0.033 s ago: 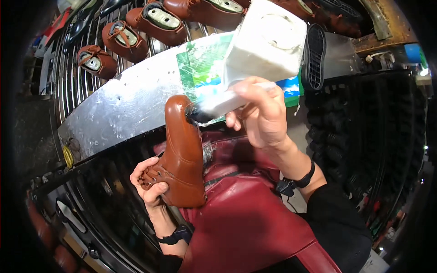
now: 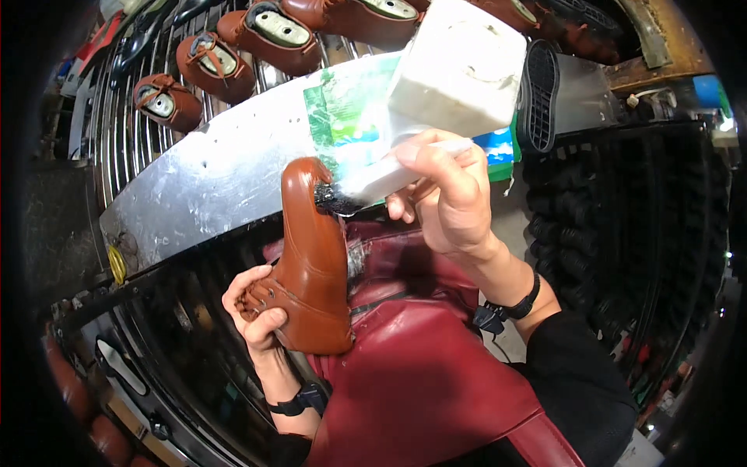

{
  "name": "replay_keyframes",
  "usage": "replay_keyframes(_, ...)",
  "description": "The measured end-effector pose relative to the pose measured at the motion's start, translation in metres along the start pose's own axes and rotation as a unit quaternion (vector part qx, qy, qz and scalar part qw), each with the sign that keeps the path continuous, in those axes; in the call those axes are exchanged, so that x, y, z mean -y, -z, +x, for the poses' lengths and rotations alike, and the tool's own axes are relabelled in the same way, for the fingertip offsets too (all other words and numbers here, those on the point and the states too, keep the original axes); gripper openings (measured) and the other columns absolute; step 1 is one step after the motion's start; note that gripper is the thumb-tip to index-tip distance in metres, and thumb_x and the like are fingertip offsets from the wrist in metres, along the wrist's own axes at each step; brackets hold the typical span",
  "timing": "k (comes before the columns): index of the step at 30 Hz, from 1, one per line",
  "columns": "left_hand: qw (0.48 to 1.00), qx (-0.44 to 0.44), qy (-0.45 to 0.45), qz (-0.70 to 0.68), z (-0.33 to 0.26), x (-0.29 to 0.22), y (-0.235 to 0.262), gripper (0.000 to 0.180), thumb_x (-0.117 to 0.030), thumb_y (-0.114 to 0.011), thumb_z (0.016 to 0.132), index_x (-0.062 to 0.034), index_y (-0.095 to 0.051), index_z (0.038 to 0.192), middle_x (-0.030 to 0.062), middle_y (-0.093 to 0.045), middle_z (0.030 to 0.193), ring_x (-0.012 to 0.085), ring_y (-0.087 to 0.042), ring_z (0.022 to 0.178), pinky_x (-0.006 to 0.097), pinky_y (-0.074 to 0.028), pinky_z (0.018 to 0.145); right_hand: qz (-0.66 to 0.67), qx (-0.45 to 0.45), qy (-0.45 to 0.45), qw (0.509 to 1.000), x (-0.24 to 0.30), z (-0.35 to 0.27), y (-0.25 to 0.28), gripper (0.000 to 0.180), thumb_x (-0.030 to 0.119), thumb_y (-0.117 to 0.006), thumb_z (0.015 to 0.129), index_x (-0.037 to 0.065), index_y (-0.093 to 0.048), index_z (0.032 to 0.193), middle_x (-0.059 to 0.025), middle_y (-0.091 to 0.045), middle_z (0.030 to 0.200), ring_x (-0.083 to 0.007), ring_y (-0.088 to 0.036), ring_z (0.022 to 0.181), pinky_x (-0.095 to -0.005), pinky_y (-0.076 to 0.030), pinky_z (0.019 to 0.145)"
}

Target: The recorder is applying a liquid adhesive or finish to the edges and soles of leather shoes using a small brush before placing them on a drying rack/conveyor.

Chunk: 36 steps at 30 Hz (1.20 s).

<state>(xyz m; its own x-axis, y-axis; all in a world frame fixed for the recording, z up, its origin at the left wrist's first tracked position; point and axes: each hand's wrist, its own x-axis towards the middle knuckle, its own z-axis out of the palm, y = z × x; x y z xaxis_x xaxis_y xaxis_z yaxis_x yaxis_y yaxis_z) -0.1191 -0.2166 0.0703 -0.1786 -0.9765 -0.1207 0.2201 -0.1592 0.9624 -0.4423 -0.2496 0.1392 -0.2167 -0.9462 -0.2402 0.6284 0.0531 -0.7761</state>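
A brown leather shoe upper (image 2: pixel 307 257) stands on its side over my lap, toe pointing away from me. My left hand (image 2: pixel 261 307) grips it at the laced opening, thumb on the near side and fingers round the far side. Pinched in my right hand (image 2: pixel 447 187) is a brush (image 2: pixel 377 180) with a pale handle and dark bristles. The bristles touch the right side of the toe, near the edge of the underside. Most of the shoe's underside faces right, turned away from view.
A white, squarish plastic container (image 2: pixel 459 70) stands on a green and blue sheet on the metal worktop (image 2: pixel 210 175). Several brown shoes (image 2: pixel 280 39) rest on a rack of metal bars behind. A black sole (image 2: pixel 538 97) lies right of the container. A dark red apron (image 2: pixel 420 366) covers my lap.
The brush has shifted slightly left and down along the toe's edge, its bristles now clearer. My left hand keeps its hold on the shoe, which has barely moved.
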Motion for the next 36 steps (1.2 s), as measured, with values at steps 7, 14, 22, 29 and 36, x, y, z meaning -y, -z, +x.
replay_keyframes(7, 0.99, 0.034, 0.031, -0.13, 0.009, 0.006, -0.002, 0.065, -0.028, -0.085, 0.078, 0.0065, -0.064, 0.128, 0.0189, -0.073, 0.116, 0.0315, -0.072, 0.107, 0.046, -0.058, 0.1, -0.167, 0.094, 0.104, 0.976, -0.023, -0.056, -0.003, 0.012, 0.004, -0.075, 0.093, -0.007, -0.071, 0.093, -0.0126, -0.074, 0.086, -0.0094, -0.063, 0.069, -0.0252, -0.05, 0.061)
replay_keyframes(14, 0.977, -0.014, 0.058, -0.202, 0.018, 0.016, 0.0, 0.053, -0.023, -0.068, 0.095, 0.0039, -0.055, 0.139, 0.0201, -0.069, 0.126, 0.0325, -0.071, 0.113, 0.046, -0.057, 0.103, -0.208, 0.14, 0.106, 0.962, -0.042, -0.103, -0.021, 0.011, 0.005, -0.079, 0.086, -0.003, -0.071, 0.087, -0.0083, -0.074, 0.08, -0.0123, -0.067, 0.069, -0.0283, -0.053, 0.06)
replay_keyframes(22, 0.988, -0.02, 0.018, -0.15, 0.033, -0.005, -0.007, 0.039, -0.02, -0.063, 0.1, 0.0046, -0.062, 0.13, 0.0139, -0.073, 0.116, 0.0223, -0.073, 0.099, 0.035, -0.059, 0.09, -0.256, 0.182, 0.078, 0.946, -0.009, -0.096, -0.029, 0.011, 0.0, -0.075, 0.087, -0.009, -0.07, 0.089, -0.0191, -0.076, 0.09, -0.016, -0.071, 0.073, -0.0298, -0.057, 0.066)
replay_keyframes(29, 0.975, -0.05, 0.068, -0.205, 0.042, -0.026, -0.017, 0.037, -0.025, -0.057, 0.106, 0.0011, -0.062, 0.132, 0.0137, -0.073, 0.116, 0.0231, -0.074, 0.1, 0.038, -0.061, 0.09, -0.357, 0.276, 0.191, 0.872, 0.01, -0.084, -0.027, 0.018, -0.003, -0.077, 0.078, -0.01, -0.071, 0.094, -0.021, -0.076, 0.094, -0.0218, -0.074, 0.08, -0.0316, -0.059, 0.074)
replay_keyframes(36, 0.939, -0.011, 0.082, -0.334, 0.049, -0.019, -0.041, 0.043, -0.032, -0.054, 0.108, -0.0011, -0.058, 0.139, 0.0157, -0.067, 0.132, 0.03, -0.069, 0.115, 0.047, -0.056, 0.102, -0.305, 0.335, 0.282, 0.846, 0.042, -0.05, -0.043, 0.037, -0.003, -0.065, 0.067, -0.013, -0.069, 0.103, -0.0267, -0.074, 0.104, -0.0298, -0.073, 0.096, -0.039, -0.059, 0.088)
